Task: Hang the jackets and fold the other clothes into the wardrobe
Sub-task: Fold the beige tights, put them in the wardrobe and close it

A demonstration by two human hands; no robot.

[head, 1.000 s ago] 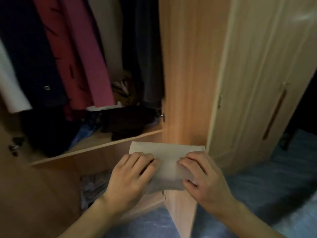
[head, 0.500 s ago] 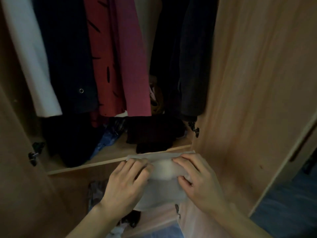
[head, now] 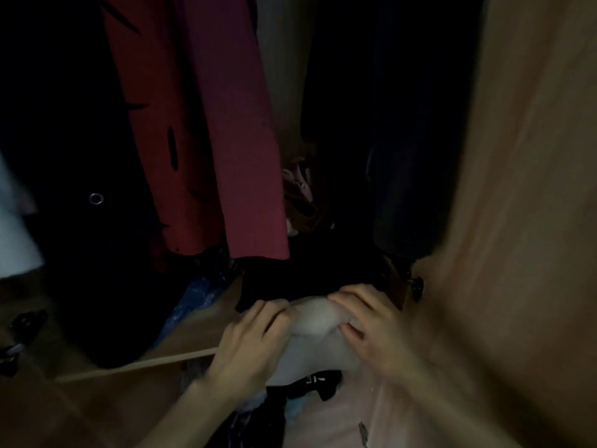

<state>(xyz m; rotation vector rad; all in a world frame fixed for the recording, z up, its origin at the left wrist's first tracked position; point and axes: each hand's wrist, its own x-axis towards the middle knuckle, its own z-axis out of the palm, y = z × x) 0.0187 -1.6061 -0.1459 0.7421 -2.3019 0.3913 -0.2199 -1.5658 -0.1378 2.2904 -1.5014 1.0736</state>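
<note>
1. At the far left hangs a white garment [head: 13, 227]. Next to it is a dark coat [head: 80, 156] with a metal eyelet.
2. A red garment [head: 151, 124] with dark marks hangs beside a magenta garment [head: 239, 140].
3. Beneath them runs the wardrobe shelf [head: 135, 363]. A crumpled blue cloth [head: 197, 295] lies on it, with a black pile of clothes [head: 307, 270] to its right.
4. The left hand [head: 255, 337] grasps the left side of the pale folded cloth [head: 315, 321], its fingers curled over the top edge.
5. The pale folded cloth sits at the shelf's front edge, towards the right end, touching the front of the black pile. It may already rest on the shelf, but blur and dim light leave that unclear.
6. The right hand [head: 371, 321] grasps the cloth's right side, with its fingers curled over the top.
7. Below the shelf lie dark loose clothes [head: 310, 383].
8. Dark hanging garments [head: 403, 156] fill the right of the compartment, next to a door hinge [head: 415, 286] and the wooden side panel [head: 517, 221].
</note>
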